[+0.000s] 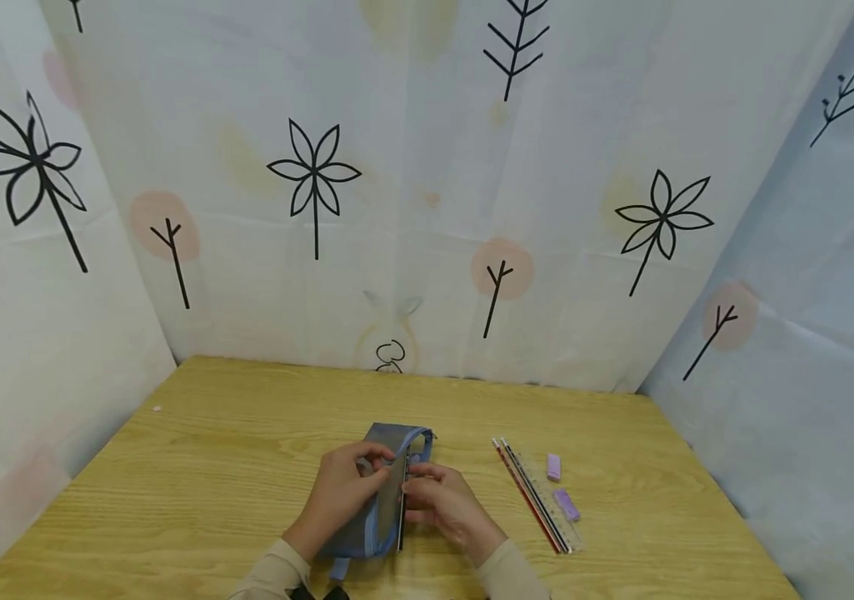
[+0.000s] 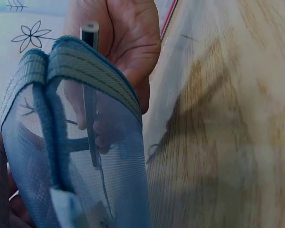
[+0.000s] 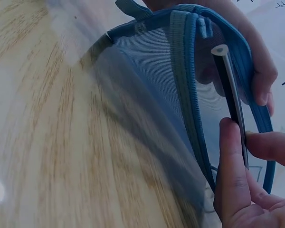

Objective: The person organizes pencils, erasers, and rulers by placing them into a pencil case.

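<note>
A grey-blue mesh pencil case (image 1: pixel 354 535) with blue edging lies on the table, its zip opening spread on the right side. My left hand (image 1: pixel 352 487) grips the case along the edge of that opening. With thumb and fingers my right hand (image 1: pixel 447 502) pinches a black-and-silver pencil (image 3: pixel 233 97) at the opening. Lengthwise along the case, the pencil stands between the two zip edges in the right wrist view. Through the mesh (image 2: pixel 121 142), the left wrist view shows part of the pencil and of the right fingers.
Right of the case, a red pencil (image 1: pixel 526 496) and dark pencils (image 1: pixel 536 492) lie side by side along a clear ruler (image 1: pixel 561 521). Two purple erasers, one farther back (image 1: pixel 554 467) and one nearer (image 1: pixel 566 505), lie beside them. A patterned curtain (image 1: pixel 412 275) borders the wooden table (image 1: pixel 262 408).
</note>
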A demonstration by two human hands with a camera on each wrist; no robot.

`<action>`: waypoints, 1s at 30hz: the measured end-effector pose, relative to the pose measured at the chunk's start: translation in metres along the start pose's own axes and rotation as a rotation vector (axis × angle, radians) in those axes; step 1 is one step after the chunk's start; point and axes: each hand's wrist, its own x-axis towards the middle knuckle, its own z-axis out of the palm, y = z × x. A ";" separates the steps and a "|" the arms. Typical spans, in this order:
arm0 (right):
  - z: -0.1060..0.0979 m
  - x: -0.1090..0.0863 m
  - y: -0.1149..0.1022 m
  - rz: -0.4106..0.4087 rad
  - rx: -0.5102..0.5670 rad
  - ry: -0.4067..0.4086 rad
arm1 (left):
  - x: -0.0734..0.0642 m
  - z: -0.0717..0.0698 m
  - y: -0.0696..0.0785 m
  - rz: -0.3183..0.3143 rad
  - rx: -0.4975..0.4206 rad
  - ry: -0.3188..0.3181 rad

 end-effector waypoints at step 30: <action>0.013 0.006 0.010 -0.023 -0.005 0.103 | -0.004 0.017 -0.003 0.105 -0.015 0.009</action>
